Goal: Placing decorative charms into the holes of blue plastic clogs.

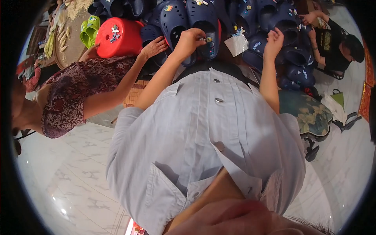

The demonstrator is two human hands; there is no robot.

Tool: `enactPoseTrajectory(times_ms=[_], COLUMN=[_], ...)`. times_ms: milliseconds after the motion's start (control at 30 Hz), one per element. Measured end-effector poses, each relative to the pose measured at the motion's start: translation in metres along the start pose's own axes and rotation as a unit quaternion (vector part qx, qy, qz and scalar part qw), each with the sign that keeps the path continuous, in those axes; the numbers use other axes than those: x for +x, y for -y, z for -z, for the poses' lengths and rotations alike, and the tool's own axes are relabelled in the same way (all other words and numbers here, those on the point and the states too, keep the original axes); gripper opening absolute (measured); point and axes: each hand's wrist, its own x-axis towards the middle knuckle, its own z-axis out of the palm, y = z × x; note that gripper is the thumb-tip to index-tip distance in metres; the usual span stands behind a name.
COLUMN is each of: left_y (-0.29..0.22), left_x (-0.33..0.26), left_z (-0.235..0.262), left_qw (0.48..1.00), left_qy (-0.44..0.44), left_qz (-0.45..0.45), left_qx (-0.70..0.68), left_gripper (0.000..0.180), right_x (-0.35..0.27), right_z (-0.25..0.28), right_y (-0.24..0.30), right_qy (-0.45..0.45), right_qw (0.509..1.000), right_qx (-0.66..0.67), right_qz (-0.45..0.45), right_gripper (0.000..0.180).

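My left hand (189, 42) is closed in a pinch on a small shoe charm (203, 39) at the inner side of a dark blue clog (211, 26). More little coloured charms (209, 46) sit on that clog below my fingertips. A second dark blue clog (171, 17) with a rainbow-coloured charm stands just left of it. My right hand (273, 41) is raised in front of the pile of blue clogs (256, 46) on the right, its fingers bent and drawn together. Whatever it holds, if anything, is too small to make out. A clear plastic bag (236, 45) lies between my hands.
At my left a person in a patterned top has one hand (154, 47) by the clogs, near an upturned red stool (113, 37) bearing charms. Green clogs (89, 30) lie beyond. A person in black (333, 47) works at far right. A flowered cushioned seat (309, 113) stands at right.
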Motion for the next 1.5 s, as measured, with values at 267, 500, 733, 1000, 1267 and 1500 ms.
enactPoseTrajectory(times_ms=[267,500,733,1000,1267,1500], left_y=[-0.004,-0.009,-0.028,-0.001,0.036,0.036], left_x=[0.005,0.009,0.006,0.015,0.03,0.032], left_z=[0.003,0.0,0.0,0.032,0.015,0.013], left_qw=[0.959,0.957,0.983,0.949,0.911,0.914], left_qy=[-0.018,-0.015,-0.055,-0.205,-0.168,-0.163], left_qz=[0.127,0.131,0.067,-0.122,-0.082,-0.078], left_qx=[-0.253,-0.259,-0.162,0.204,0.368,0.362], left_gripper=[0.029,0.026,0.031,0.04,0.059,0.051], right_x=[-0.034,-0.059,-0.071,-0.022,-0.003,0.004], right_z=[-0.046,-0.089,-0.099,-0.08,-0.133,-0.168], right_y=[0.037,0.101,0.091,0.047,0.026,0.014], right_qy=[0.198,0.477,0.477,0.269,0.342,0.342], right_qw=[0.977,0.873,0.853,0.918,0.878,0.888], right_qx=[0.055,0.091,0.18,0.211,0.205,0.152], right_qz=[-0.065,-0.05,-0.114,-0.202,-0.265,-0.269], right_gripper=[0.017,0.019,0.011,0.017,0.011,0.009])
